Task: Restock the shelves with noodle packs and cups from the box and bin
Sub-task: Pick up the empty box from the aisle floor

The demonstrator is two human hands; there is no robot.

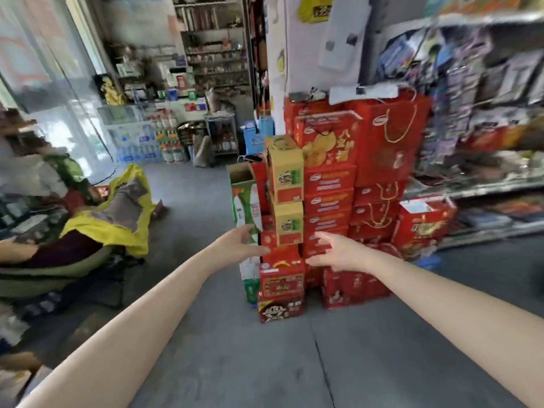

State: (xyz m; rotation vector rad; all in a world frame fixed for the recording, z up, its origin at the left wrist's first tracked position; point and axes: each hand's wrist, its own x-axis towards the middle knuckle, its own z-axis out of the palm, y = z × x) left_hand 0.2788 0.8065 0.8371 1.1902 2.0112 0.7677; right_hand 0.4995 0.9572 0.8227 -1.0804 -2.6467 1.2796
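Observation:
A tall stack of red and tan cartons (287,219) stands on the grey floor in front of me. My left hand (240,244) reaches toward its left side with relaxed, spread fingers and holds nothing. My right hand (338,251) reaches toward the stack's right side, fingers loosely extended and also empty. Both hands hover at the level of a red carton (281,276) low in the stack; whether they touch it is unclear. Shelves (485,184) with blurred packaged goods run along the right.
More red gift cartons (379,160) are piled behind the stack against a white pillar. An open-topped green and white carton (245,201) stands to the left. A seated person with a yellow cloth (117,213) is at the left. Bottled water packs (138,148) sit by the far counter.

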